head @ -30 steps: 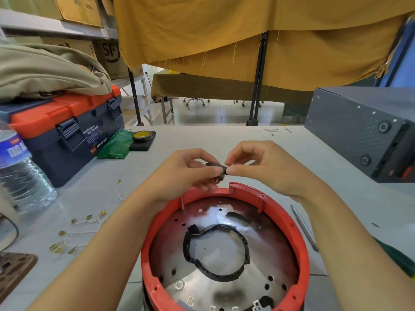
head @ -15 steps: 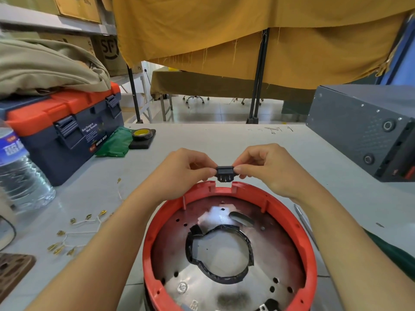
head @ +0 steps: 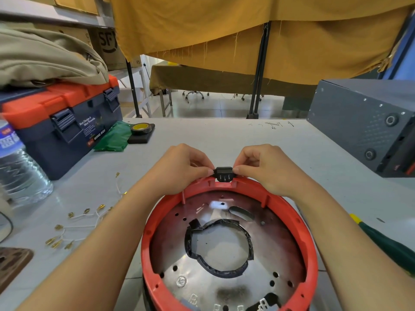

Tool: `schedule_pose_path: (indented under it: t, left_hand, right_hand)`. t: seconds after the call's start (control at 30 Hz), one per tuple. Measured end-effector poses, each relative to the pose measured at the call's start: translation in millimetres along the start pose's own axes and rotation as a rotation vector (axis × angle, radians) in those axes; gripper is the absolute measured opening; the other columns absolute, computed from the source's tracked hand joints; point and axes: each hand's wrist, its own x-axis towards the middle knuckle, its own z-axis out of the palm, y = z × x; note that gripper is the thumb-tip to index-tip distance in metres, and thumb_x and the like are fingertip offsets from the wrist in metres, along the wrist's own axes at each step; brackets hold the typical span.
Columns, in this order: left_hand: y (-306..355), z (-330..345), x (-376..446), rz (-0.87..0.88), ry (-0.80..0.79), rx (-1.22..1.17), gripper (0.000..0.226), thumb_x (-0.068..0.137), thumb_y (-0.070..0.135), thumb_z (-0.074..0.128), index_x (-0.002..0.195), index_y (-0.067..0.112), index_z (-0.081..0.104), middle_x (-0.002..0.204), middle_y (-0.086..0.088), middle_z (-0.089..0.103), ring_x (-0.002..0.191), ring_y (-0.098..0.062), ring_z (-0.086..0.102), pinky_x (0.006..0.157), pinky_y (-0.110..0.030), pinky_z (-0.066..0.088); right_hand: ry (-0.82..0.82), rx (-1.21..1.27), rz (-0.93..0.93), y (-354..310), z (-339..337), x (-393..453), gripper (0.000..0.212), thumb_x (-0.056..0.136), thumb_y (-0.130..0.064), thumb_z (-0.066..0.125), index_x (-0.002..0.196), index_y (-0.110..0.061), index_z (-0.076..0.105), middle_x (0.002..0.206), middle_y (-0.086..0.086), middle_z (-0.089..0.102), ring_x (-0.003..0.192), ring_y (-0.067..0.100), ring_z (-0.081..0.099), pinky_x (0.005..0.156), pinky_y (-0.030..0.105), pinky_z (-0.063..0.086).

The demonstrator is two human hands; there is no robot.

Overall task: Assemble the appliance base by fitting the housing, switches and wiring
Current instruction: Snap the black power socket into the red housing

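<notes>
We hold a small black socket piece between both hands at the far edge of the red housing. Our left hand has its fingers curled, with thumb and forefinger tips pinching the piece's left end; our right hand is curled the same way and pinches the right end. The piece sits at a notch in the housing's far rim, its ribbed face turned toward us; we cannot tell whether it is fully seated in the notch.

Inside the red ring lies a shiny metal plate with scattered holes and a large central opening edged in black tape. The housing stands on the grey tabletop right in front of us, between our forearms.

To the left on the tabletop lie white wires with brass terminals, and beyond them a clear water bottle. Behind that stands a navy toolbox with an orange lid, with a beige cloth bundle on top. Beside the toolbox are a green bag and a roll of yellow tape on a dark block. To the right sits a grey metal box, and a green-handled tool lies near our right forearm. A mustard curtain hangs beyond the tabletop.
</notes>
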Motion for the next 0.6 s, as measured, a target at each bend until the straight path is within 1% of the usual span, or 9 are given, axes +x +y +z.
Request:
schedule_pose_path:
  t: [0.17, 0.27, 0.37, 0.47, 0.6]
  left_hand:
    - [-0.2, 1.0, 0.6, 0.022, 0.001, 0.037, 0.011, 0.082, 0.014, 0.068, 0.077, 0.023, 0.073, 0.059, 0.015, 0.064, 0.054, 0.007, 0.056, 0.055, -0.003, 0.039]
    - [-0.5, 0.6, 0.5, 0.026, 0.001, 0.061, 0.011, 0.083, 0.016, 0.068, 0.077, 0.023, 0.073, 0.061, 0.013, 0.065, 0.055, 0.005, 0.056, 0.055, -0.004, 0.04]
    - [-0.3, -0.6, 0.5, 0.033, -0.014, 0.078, 0.01, 0.083, 0.015, 0.067, 0.077, 0.022, 0.073, 0.064, 0.01, 0.067, 0.057, 0.001, 0.058, 0.056, -0.008, 0.043]
    - [-0.4, -1.2, 0.9, 0.04, -0.026, 0.088, 0.01, 0.083, 0.014, 0.067, 0.078, 0.021, 0.073, 0.068, 0.006, 0.07, 0.061, -0.004, 0.061, 0.061, -0.013, 0.046]
    - [-1.6, -0.8, 1.5, 0.051, -0.017, 0.076, 0.012, 0.082, 0.014, 0.068, 0.075, 0.023, 0.073, 0.064, 0.006, 0.069, 0.057, -0.001, 0.058, 0.057, -0.009, 0.044]
  right_hand:
    - [0.006, -0.011, -0.006, 1.2, 0.4, 0.7, 0.014, 0.083, -0.012, 0.07, 0.072, -0.02, 0.066, 0.076, -0.001, 0.069, 0.071, 0.008, 0.063, 0.073, 0.02, 0.049]
    - [0.003, -0.02, -0.006, 1.2, -0.1, 1.0, 0.015, 0.083, -0.012, 0.07, 0.071, -0.021, 0.066, 0.074, -0.004, 0.069, 0.069, 0.006, 0.062, 0.069, 0.016, 0.047]
    - [-0.01, -0.024, -0.007, 0.6, -0.6, 1.3, 0.017, 0.082, -0.012, 0.07, 0.07, -0.023, 0.065, 0.07, -0.008, 0.067, 0.064, 0.002, 0.059, 0.063, 0.011, 0.044]
    - [-0.014, -0.028, -0.005, 0.3, -0.7, 0.8, 0.017, 0.082, -0.012, 0.07, 0.07, -0.022, 0.066, 0.07, -0.008, 0.066, 0.063, 0.001, 0.058, 0.063, 0.01, 0.044]
    - [-0.015, -0.063, -0.024, -1.1, -1.0, 0.3, 0.014, 0.082, -0.012, 0.07, 0.072, -0.02, 0.067, 0.072, -0.007, 0.067, 0.065, 0.0, 0.058, 0.063, 0.009, 0.044]
